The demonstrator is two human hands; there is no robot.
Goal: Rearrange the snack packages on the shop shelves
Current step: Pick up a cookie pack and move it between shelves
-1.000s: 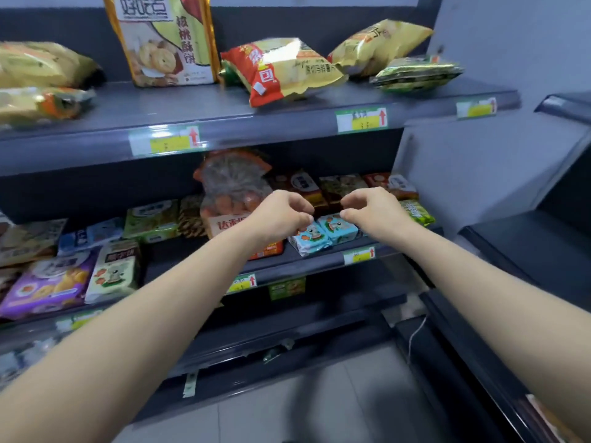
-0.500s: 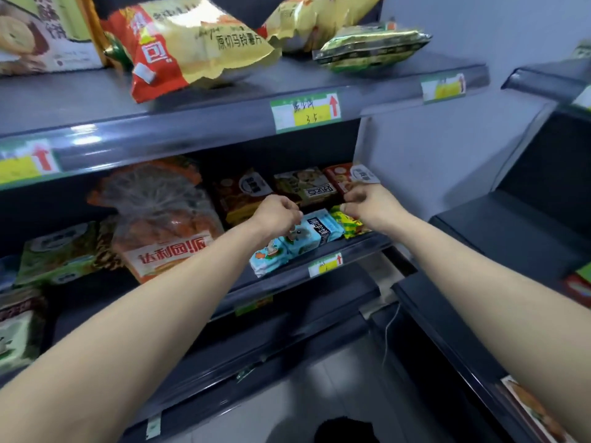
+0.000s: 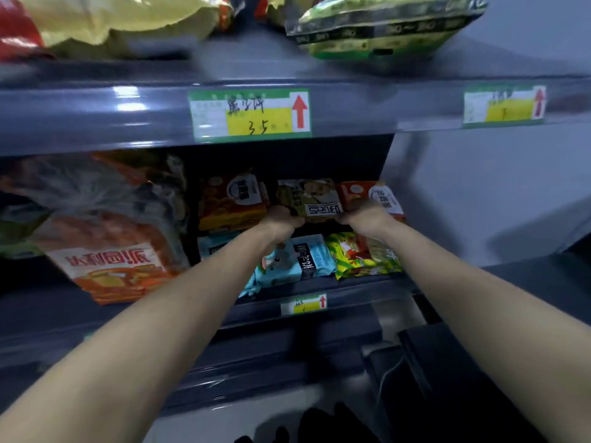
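Hands gripping a snack package on the middle shelf.
Left hand (image 3: 281, 220) and right hand (image 3: 363, 214) are clamping opposite ends of the olive package (image 3: 308, 199), lying at 12 o'clock from the blue packet (image 3: 295, 260).

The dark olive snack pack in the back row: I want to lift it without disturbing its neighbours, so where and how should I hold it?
Probably by its two lower corners, from the front, as the left hand and right hand do now. The dark olive snack pack sits wedged between the orange pack and red pack, so only its near edge offers a free grip.
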